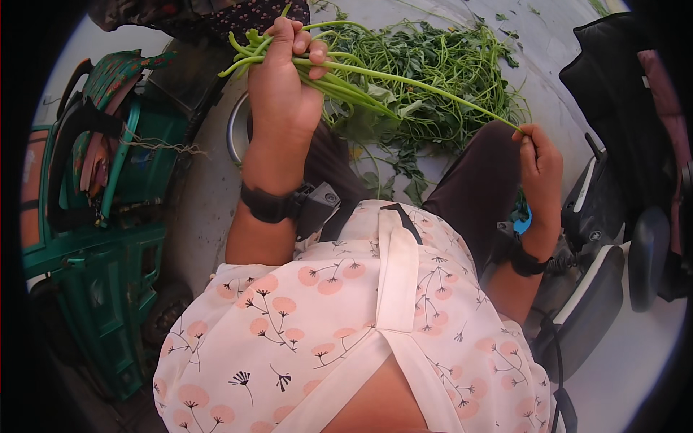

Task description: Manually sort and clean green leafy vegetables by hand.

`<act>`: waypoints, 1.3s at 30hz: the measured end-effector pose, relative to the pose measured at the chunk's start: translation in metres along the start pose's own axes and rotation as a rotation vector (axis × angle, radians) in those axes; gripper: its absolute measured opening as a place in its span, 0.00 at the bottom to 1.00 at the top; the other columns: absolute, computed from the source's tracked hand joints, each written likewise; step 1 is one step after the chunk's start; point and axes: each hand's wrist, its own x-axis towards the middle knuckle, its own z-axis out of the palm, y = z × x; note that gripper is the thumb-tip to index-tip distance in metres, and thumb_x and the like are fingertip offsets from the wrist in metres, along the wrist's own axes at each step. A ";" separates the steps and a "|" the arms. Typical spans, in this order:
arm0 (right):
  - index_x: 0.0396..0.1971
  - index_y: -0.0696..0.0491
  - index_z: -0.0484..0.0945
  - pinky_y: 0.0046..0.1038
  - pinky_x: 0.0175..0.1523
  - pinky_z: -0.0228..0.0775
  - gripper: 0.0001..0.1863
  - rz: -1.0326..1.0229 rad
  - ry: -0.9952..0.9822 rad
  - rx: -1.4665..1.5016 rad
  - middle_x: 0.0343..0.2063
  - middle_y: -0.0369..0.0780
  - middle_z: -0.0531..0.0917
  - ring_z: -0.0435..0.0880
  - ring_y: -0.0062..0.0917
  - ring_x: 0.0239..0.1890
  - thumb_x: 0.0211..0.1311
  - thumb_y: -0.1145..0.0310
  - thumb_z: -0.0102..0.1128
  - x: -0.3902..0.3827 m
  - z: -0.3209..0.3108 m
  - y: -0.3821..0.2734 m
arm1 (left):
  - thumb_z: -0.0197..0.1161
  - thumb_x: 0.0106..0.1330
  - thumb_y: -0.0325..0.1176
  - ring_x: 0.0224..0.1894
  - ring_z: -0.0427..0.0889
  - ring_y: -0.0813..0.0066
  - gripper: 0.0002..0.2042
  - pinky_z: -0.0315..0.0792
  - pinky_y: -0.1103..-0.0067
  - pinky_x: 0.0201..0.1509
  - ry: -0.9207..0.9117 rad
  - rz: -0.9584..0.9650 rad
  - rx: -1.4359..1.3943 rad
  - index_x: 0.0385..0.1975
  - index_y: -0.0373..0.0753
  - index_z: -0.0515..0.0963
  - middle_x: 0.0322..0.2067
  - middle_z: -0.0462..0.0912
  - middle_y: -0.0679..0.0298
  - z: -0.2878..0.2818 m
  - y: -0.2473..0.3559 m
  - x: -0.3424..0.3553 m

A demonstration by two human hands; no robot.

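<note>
My left hand [289, 86] is closed round a bunch of pale green stems [354, 97], raised at the upper middle. One long stem [440, 92] stretches rightward from the bunch to my right hand [538, 162], whose fingers pinch its far end above my right knee. Behind both hands a tangled heap of leafy green vines [447, 54] lies on the pale floor, with loose leaves trailing down between my legs. The curved rim of a metal bowl [231, 137] shows partly hidden beside my left forearm.
A green cart-like vehicle [101, 289] with a wheel stands close on my left. Black and white vehicle parts [592, 303] and dark padded covers [606, 86] crowd my right. Dark patterned fabric [202, 14] shows at the top edge, and the pale floor [195, 224] lies under me.
</note>
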 end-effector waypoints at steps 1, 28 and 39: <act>0.35 0.59 0.76 0.17 0.28 0.56 0.07 0.037 0.057 -0.013 0.22 0.32 0.73 0.63 0.12 0.22 0.65 0.78 0.46 0.000 0.000 0.002 | 0.56 0.71 0.38 0.27 0.70 0.76 0.10 0.61 0.83 0.24 -0.001 -0.002 0.001 0.35 0.39 0.70 0.24 0.67 0.69 0.004 -0.002 0.000; 0.48 0.58 0.78 0.25 0.52 0.70 0.13 -0.108 -0.116 0.459 0.44 0.39 0.82 0.80 0.24 0.45 0.65 0.72 0.56 0.031 0.040 -0.027 | 0.53 0.72 0.36 0.48 0.79 0.56 0.10 0.81 0.72 0.46 0.175 -0.280 -0.250 0.35 0.35 0.68 0.28 0.71 0.62 0.043 -0.042 0.000; 0.36 0.57 0.78 0.32 0.37 0.70 0.07 -0.269 -0.030 0.328 0.29 0.44 0.79 0.79 0.37 0.32 0.59 0.72 0.60 0.032 0.071 -0.069 | 0.54 0.72 0.38 0.37 0.83 0.64 0.09 0.79 0.78 0.37 0.029 -0.104 0.055 0.35 0.38 0.71 0.26 0.71 0.67 0.047 -0.041 -0.021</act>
